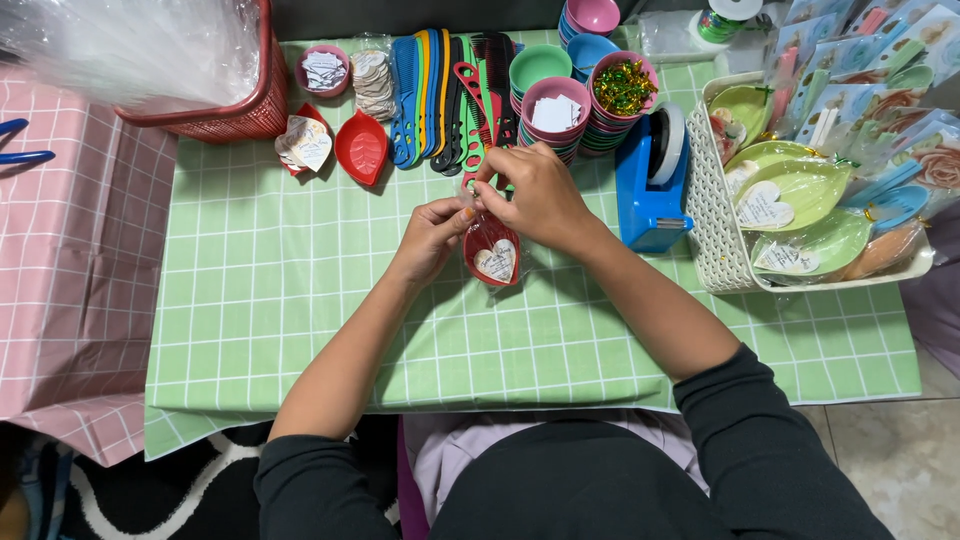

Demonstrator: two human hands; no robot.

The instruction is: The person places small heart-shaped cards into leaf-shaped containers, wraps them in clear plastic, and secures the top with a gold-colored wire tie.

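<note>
My left hand and my right hand meet above the middle of the green checked table. Together they pinch the top of a clear bag that holds a red leaf-shaped dish with a white heart-shaped card in it. The dish hangs just below my fingers, a little above the cloth. A red comb seems to poke up from the bag between my fingers, but the fingers hide most of it.
Along the far edge lie a row of coloured combs, stacked bowls, a bowl of shiny twist ties, two red dishes and a red basket. A blue tape dispenser and a white tray of packed items stand right.
</note>
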